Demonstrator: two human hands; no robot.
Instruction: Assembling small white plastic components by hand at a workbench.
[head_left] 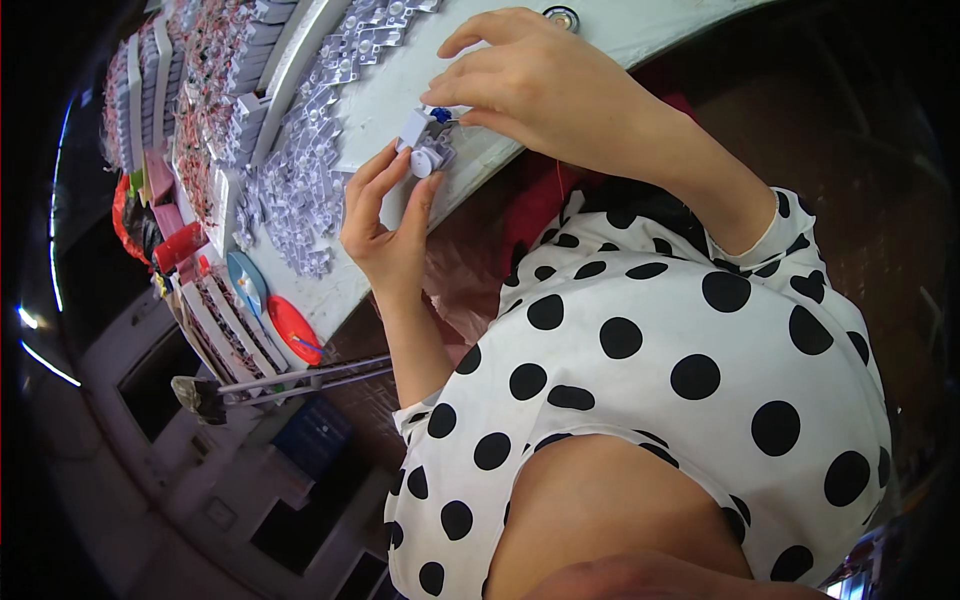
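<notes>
My left hand [388, 218] grips a small pale lavender plastic housing [413, 128] between thumb and fingers, just above the table's edge. A round white plastic knob or cap [425, 162] shows on the near side of it, close to my left thumb. Against the housing's right side is a small dark blue piece [440, 115], perhaps a coil, pinched by the thumb and a finger of my right hand [525, 85]. The other right fingers are curled loosely above. A thin reddish thread or wire [559, 180] hangs below my right hand.
A heap of loose lavender plastic parts [295, 185] spreads over the white table [375, 150]. Behind it stand rows of grey parts with red wires [200, 110]. A red dish [293, 328], a blue dish [245, 283] and a red roll [180, 246] lie leftward. A round black-rimmed object [562, 18] sits beyond my right hand.
</notes>
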